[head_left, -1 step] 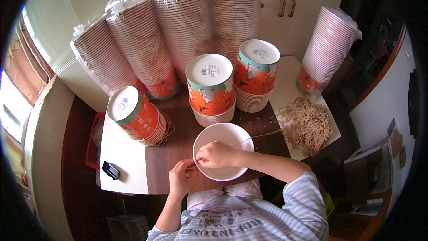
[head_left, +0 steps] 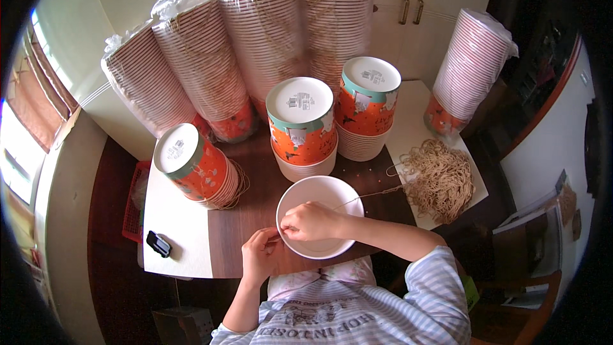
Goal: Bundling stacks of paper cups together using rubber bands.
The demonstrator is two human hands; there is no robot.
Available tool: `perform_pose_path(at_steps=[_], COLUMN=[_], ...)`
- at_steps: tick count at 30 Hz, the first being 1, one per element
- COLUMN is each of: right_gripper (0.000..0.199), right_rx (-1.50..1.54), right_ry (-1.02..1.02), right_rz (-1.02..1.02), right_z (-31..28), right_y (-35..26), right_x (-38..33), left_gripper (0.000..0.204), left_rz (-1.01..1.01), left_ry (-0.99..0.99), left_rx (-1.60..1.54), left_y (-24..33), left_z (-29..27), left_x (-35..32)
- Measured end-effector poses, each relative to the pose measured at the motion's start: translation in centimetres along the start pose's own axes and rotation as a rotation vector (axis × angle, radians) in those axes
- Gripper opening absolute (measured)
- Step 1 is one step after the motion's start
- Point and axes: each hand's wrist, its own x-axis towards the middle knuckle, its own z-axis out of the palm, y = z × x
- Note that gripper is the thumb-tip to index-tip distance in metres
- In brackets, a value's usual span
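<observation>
Head: hands (head_left: 311, 222) @ tub (head_left: 332, 193) rim, nr tbl (head_left: 227, 249) edge

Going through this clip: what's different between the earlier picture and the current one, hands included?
Nothing visibly changed: no movement, nothing taken hold of or let go. The right hand is still over the white paper bucket, the left hand at its left rim. The heap of twine, the upside-down orange buckets and the wrapped stacks are as they were.
</observation>
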Motion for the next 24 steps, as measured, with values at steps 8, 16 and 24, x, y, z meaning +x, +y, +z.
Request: perform_pose_path(at_steps=[8,16,24], right_gripper=[0.015,0.013,0.015], right_rx=[-0.01,-0.05,-0.072], right_ry=[-0.034,-0.086,-0.124], right_rz=[-0.014,-0.034,0.031], right_z=[0.0,-0.2,-0.8], right_y=[0.1,0.2,0.3], right_x=[-0.1,-0.1,-0.4], left_gripper=[0.018,0.018,0.006], left_rz=[0.007,0.003,-0.212], left_ry=[0.026,0.007,-0.255], left_rx=[0.046,0.13,-0.688], left_y=[0.2,-0.4,-4.4], left_z=[0.3,0.2,-4.9], left_x=[0.0,0.2,0.0])
